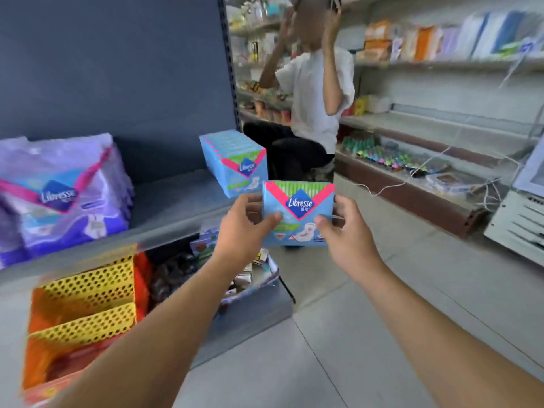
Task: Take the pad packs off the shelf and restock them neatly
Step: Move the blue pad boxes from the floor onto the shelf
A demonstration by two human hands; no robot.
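A blue Libresse pad pack (pixel 298 198) is held upright in the air just off the right end of the grey shelf (pixel 176 201). My left hand (pixel 244 228) grips its left edge, thumb on the front. Its right edge is pinched by my right hand (pixel 344 228). A row of several identical blue packs (pixel 235 160) stands on the shelf's right end, just behind the held pack. Purple Libresse packs (pixel 61 195) are stacked at the shelf's left end.
Yellow and orange perforated baskets (pixel 88 304) and a box of small goods (pixel 253 278) sit on the lower shelf. A person in a white shirt (pixel 315 92) sits in the aisle ahead. Stocked shelves (pixel 441 128) line the right wall, and a white appliance (pixel 521 219) stands at right.
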